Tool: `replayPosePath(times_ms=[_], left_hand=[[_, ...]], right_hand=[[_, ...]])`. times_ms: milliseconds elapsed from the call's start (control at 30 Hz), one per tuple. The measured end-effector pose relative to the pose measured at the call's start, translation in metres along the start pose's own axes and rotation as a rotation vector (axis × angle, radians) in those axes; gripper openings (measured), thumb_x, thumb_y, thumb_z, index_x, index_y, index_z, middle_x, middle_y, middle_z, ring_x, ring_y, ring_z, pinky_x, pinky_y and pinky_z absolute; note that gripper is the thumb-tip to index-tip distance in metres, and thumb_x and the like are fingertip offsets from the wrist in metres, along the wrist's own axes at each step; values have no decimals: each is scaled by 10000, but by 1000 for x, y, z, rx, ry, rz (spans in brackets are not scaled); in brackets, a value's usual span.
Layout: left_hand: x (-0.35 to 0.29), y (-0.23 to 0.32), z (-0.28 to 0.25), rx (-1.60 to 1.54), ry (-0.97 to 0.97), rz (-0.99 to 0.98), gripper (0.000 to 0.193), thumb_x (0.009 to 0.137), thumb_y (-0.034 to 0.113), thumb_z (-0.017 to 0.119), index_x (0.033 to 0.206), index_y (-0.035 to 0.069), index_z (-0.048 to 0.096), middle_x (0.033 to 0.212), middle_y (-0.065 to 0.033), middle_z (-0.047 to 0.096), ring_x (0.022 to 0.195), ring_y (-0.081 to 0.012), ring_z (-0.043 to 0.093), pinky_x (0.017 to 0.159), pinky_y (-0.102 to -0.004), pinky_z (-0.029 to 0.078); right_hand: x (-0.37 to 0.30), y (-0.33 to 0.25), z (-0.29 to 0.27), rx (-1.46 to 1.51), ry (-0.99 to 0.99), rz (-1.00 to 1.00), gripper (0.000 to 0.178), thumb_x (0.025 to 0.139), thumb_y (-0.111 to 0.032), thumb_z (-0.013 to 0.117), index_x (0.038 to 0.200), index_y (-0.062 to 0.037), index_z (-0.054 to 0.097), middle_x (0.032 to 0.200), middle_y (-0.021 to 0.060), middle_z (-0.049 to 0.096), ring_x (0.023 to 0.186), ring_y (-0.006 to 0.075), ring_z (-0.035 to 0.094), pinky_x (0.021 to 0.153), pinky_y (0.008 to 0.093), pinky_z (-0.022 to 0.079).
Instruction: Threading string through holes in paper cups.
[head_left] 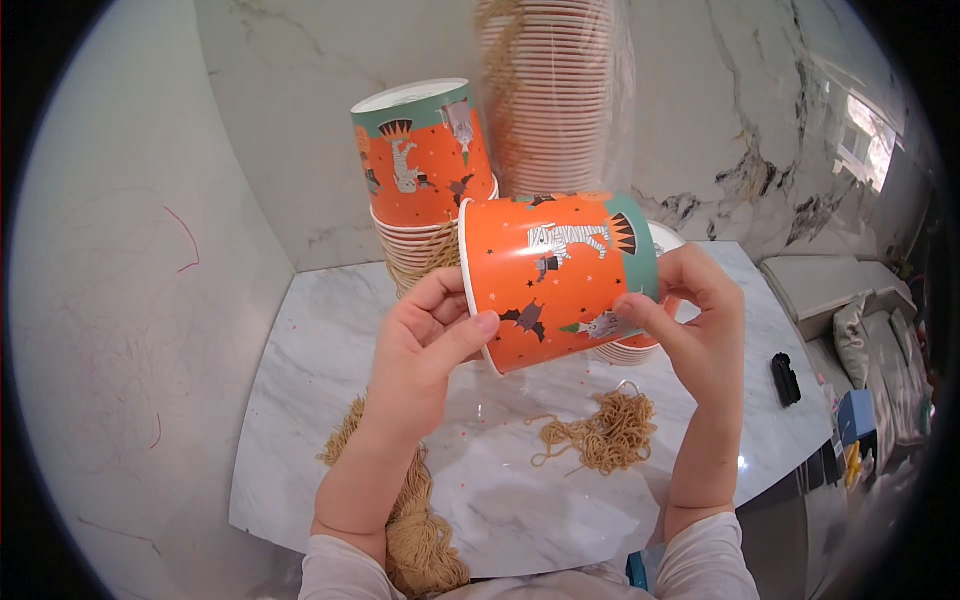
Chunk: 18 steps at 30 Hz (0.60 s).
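Note:
An orange paper bucket (555,285) with a green band, mummy and bat pictures lies on its side in the air above the table. My left hand (428,345) grips its white rim, thumb on the outer wall. At the green base end, my right hand (705,315) holds it with the thumb on the printed wall. Below on the table rests a loose tangle of tan yarn (605,430). A thicker tan yarn hank (422,540) lies beneath my left forearm and hangs toward the near edge.
Behind my left hand stands an upside-down stack of matching buckets (420,150), yarn draped on it. A tall plastic-wrapped stack (560,110) rises at the back. Another stack (628,350) is mostly hidden. A black object (785,379) lies near the marble-patterned table's (300,420) right edge.

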<state>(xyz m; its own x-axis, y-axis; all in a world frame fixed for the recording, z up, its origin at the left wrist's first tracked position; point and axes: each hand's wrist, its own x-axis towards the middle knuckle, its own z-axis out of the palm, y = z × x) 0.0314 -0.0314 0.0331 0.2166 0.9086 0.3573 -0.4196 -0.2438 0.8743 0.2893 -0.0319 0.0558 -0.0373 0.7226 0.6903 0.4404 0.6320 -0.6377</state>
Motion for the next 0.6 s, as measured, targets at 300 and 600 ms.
replayPosePath(times_ms=[300,600], left_hand=[[-2,1,-2,-6,0,-26,322,953,26,662,1264,-34,601,1133,-83,714,1008,-128,689,847,-306,591],[-4,-8,6,38,7,35,345,916,-52,687,1250,-54,598,1160,-103,700,1045,-130,678,926,-278,565]], right_hand=[[-3,0,-8,-26,-44,-54,327,695,-73,906,868,-1,638,866,34,624,764,117,590,690,261,474],[-9,-23,7,-442,74,-466,450,707,-184,881,1115,-122,701,1257,66,617,1255,305,565,1171,558,296]])
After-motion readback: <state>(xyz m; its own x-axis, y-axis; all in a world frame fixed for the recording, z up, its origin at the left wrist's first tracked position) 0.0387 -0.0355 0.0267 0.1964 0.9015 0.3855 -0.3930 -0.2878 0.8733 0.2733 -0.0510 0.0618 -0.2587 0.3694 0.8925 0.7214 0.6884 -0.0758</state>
